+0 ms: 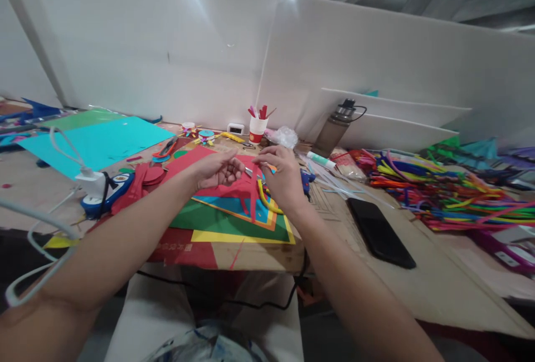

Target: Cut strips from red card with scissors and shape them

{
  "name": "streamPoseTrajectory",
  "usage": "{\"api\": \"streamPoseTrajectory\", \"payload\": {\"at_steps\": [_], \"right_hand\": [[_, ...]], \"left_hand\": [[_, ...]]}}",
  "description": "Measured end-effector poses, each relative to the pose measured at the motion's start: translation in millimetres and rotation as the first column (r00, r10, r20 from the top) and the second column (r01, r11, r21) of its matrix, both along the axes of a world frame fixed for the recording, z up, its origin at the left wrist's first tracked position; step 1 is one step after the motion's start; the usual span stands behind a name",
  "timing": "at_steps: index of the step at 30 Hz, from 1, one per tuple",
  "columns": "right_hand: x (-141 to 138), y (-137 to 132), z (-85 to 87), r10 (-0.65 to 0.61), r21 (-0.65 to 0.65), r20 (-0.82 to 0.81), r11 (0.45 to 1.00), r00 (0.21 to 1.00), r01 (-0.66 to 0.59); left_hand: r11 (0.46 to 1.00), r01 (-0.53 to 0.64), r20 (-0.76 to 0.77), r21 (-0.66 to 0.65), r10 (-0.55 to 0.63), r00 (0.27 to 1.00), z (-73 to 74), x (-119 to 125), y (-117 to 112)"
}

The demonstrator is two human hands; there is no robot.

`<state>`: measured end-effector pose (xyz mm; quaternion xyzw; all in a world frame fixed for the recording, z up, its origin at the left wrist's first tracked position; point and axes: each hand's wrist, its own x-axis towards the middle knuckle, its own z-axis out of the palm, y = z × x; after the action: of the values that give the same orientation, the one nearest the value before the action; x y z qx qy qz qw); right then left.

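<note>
A narrow red paper strip (253,200) hangs from the fingertips of my right hand (281,175), which are pinched together at its top. Just left of it, my left hand (218,170) is turned palm up with loosely curled fingers; I see nothing in it. Both hands are over a stack of coloured sheets, with a red sheet (190,162) on top and a green sheet (234,225) lower down. Between the hands a metal blade tip (248,171) shows, its handle hidden. A yellow curved piece (267,199) lies beneath my right wrist.
A black phone (379,232) and a bottle (334,128) stand to the right, near many pipe cleaners (443,184). At the back is a paper cup (258,129) of pens. A turquoise sheet (108,142) and a blue device with a white plug (90,182) are left.
</note>
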<state>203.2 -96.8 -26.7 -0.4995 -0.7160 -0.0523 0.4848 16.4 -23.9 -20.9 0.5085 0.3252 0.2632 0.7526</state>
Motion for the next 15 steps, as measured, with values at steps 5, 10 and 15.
{"api": "streamPoseTrajectory", "payload": {"at_steps": [5,10,15], "right_hand": [[-2.4,-0.1,10.6,-0.016,0.009,0.072,1.0,0.997,0.015],[-9.9,10.7,9.6,0.012,-0.022,0.096,1.0,0.995,-0.01],[-11.6,21.2,14.1,0.053,-0.054,0.107,0.997,0.993,-0.048]], "left_hand": [[0.983,0.153,0.02,0.104,-0.156,0.988,4.0,4.5,-18.0],[0.987,0.066,0.086,0.145,-0.079,0.993,4.6,8.4,-21.0],[0.99,-0.082,0.143,0.117,0.065,0.988,2.8,9.6,-17.0]]}}
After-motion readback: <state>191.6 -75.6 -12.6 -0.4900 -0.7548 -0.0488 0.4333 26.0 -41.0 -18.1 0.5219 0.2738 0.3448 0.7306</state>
